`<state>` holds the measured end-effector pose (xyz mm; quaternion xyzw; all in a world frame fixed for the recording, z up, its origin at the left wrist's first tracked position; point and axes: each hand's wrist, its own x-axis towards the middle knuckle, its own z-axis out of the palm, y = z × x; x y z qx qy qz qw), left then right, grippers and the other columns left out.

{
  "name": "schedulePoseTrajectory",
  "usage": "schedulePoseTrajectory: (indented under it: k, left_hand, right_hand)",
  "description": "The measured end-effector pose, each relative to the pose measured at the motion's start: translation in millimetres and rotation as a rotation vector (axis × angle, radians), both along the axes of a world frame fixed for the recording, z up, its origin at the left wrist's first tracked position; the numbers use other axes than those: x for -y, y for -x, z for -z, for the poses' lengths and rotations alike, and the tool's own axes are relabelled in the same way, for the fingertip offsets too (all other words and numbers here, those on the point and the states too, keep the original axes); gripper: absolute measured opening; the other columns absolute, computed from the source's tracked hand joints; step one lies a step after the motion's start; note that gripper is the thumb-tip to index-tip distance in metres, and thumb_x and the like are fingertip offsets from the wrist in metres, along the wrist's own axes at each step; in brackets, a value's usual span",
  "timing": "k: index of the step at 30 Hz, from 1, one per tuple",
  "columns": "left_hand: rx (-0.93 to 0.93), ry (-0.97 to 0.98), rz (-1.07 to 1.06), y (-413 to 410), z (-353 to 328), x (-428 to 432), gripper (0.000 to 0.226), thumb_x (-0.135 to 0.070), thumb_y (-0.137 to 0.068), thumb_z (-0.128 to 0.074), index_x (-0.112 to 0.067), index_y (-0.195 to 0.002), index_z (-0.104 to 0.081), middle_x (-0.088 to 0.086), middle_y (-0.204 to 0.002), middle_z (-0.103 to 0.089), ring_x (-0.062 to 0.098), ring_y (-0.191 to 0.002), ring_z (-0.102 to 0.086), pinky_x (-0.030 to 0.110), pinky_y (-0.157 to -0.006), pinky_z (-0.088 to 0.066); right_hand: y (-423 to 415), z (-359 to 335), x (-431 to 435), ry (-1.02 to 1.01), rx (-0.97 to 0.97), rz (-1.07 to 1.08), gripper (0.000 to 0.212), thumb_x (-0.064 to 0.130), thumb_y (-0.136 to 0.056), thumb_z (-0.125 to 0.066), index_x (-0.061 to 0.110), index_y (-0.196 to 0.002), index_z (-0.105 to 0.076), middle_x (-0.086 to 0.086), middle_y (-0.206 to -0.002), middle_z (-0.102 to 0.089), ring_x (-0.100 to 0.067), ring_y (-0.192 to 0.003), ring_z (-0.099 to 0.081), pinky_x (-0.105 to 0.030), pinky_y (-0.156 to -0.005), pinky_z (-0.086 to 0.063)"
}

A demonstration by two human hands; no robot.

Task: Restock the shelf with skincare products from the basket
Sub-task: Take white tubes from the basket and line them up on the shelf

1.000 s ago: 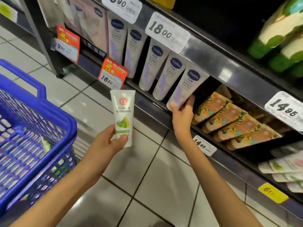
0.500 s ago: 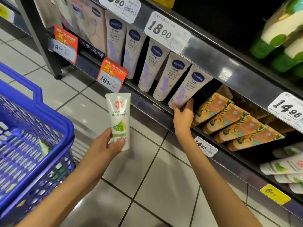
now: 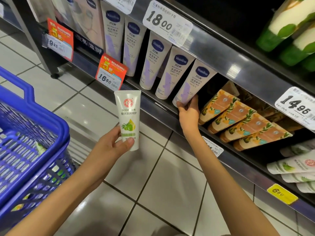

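Your right hand [image 3: 187, 113] has slid down, and its fingers now clamp the foot of the Vaseline tube [image 3: 196, 80], settling it at the row's right end on the shelf [image 3: 158, 106]. Your left hand [image 3: 112, 147] still pinches the green-and-white tube [image 3: 127, 116] out beyond the shelf's front edge, likely next to place.

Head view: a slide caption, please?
Left hand holds a white olive-print tube; right hand grips the end Vaseline tube on the shelf.
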<state>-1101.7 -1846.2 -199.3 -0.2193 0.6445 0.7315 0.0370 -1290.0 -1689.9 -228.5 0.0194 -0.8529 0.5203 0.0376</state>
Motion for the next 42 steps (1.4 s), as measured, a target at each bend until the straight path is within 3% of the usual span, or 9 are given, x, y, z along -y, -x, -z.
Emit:
schedulePoseTrajectory:
  k: [6, 10, 14, 18, 24, 28, 32, 37, 42]
  left_hand:
    - [-0.021, 0.04, 0.037, 6, -5, -11, 0.042, -0.022, -0.084, -0.059, -0.021, -0.125, -0.051, -0.011, -0.114, -0.064, -0.005, -0.093, -0.065, 0.003, -0.064, -0.048]
    - [-0.052, 0.135, 0.005, 8, -7, -20, 0.038, -0.021, -0.083, -0.06, -0.027, -0.12, -0.052, -0.022, -0.102, -0.061, -0.017, -0.079, -0.061, -0.002, -0.054, -0.043]
    - [-0.199, 0.209, 0.048, 16, -15, -33, 0.041, -0.008, -0.082, -0.062, -0.041, -0.105, -0.057, -0.035, -0.086, -0.065, -0.025, -0.081, -0.056, 0.002, -0.057, -0.045]
    - [-0.348, 0.253, 0.15, 30, -37, -50, 0.061, 0.001, -0.083, -0.058, -0.06, -0.09, -0.059, -0.034, -0.096, -0.062, -0.017, -0.089, -0.058, 0.01, -0.072, -0.049]
    - [-0.521, 0.212, 0.409, 44, -88, -80, 0.034, -0.022, -0.077, -0.058, -0.044, -0.103, -0.061, -0.017, -0.098, -0.061, -0.006, -0.086, -0.06, 0.002, -0.068, -0.044]
    - [-0.573, 0.118, 0.517, 51, -118, -105, 0.041, -0.031, -0.063, -0.062, -0.039, -0.103, -0.063, -0.008, -0.104, -0.064, -0.001, -0.095, -0.063, 0.008, -0.071, -0.048]
    - [-0.63, 0.159, 0.557, 68, -144, -139, 0.052, -0.044, -0.056, -0.067, -0.042, -0.107, -0.058, -0.008, -0.109, -0.064, 0.001, -0.1, -0.061, 0.009, -0.076, -0.05]
    - [-0.748, 0.305, 0.609, 94, -172, -178, 0.039, -0.037, -0.065, -0.066, -0.055, -0.097, -0.054, -0.013, -0.1, -0.059, -0.009, -0.096, -0.057, 0.0, -0.073, -0.044]
    - [-0.804, 0.324, 0.687, 107, -183, -222, 0.039, -0.039, -0.066, -0.066, -0.059, -0.096, -0.052, -0.006, -0.095, -0.058, -0.006, -0.092, -0.057, 0.001, -0.069, -0.044]
  right_hand:
    - [-24, -11, 1, -0.121, -0.004, -0.027, 0.057, 0.007, -0.089, -0.056, 0.003, -0.139, -0.03, -0.014, -0.137, -0.046, -0.023, -0.129, -0.042, -0.01, -0.097, -0.029]
    - [-89, -19, -2, -0.031, 0.084, -0.037, 0.052, 0.014, -0.096, -0.045, 0.018, -0.144, -0.026, 0.0, -0.146, -0.035, -0.002, -0.131, -0.033, 0.0, -0.098, -0.022]
    - [-134, -52, -9, 0.234, 0.241, -0.339, 0.022, 0.03, -0.093, -0.046, 0.038, -0.112, -0.053, 0.001, -0.121, -0.057, 0.001, -0.105, -0.055, -0.014, -0.086, -0.046]
    - [-135, -91, -29, 0.316, 0.225, -0.362, 0.026, 0.022, -0.084, -0.059, 0.043, -0.098, -0.054, -0.005, -0.119, -0.058, -0.01, -0.102, -0.06, -0.026, -0.09, -0.051]
    - [-146, -129, -67, 0.442, 0.057, -0.307, 0.032, 0.02, -0.084, -0.058, 0.044, -0.104, -0.059, 0.005, -0.113, -0.062, -0.009, -0.103, -0.061, -0.027, -0.089, -0.05]
    - [-149, -147, -95, 0.506, -0.048, -0.241, 0.028, 0.014, -0.083, -0.057, 0.03, -0.105, -0.061, -0.003, -0.112, -0.064, -0.009, -0.102, -0.063, -0.019, -0.084, -0.05]
    - [-139, -167, -122, 0.628, -0.12, -0.137, 0.03, 0.006, -0.08, -0.063, 0.026, -0.103, -0.058, 0.014, -0.097, -0.071, -0.003, -0.094, -0.066, -0.013, -0.075, -0.051]
    - [-131, -190, -155, 0.657, -0.205, -0.061, 0.036, 0.028, -0.074, -0.062, 0.026, -0.11, -0.057, 0.009, -0.106, -0.069, -0.005, -0.103, -0.064, -0.014, -0.08, -0.05]
    - [-129, -201, -198, 0.585, -0.209, 0.026, 0.03, 0.011, -0.085, -0.062, 0.025, -0.111, -0.057, 0.005, -0.109, -0.067, -0.006, -0.105, -0.062, -0.016, -0.081, -0.05]
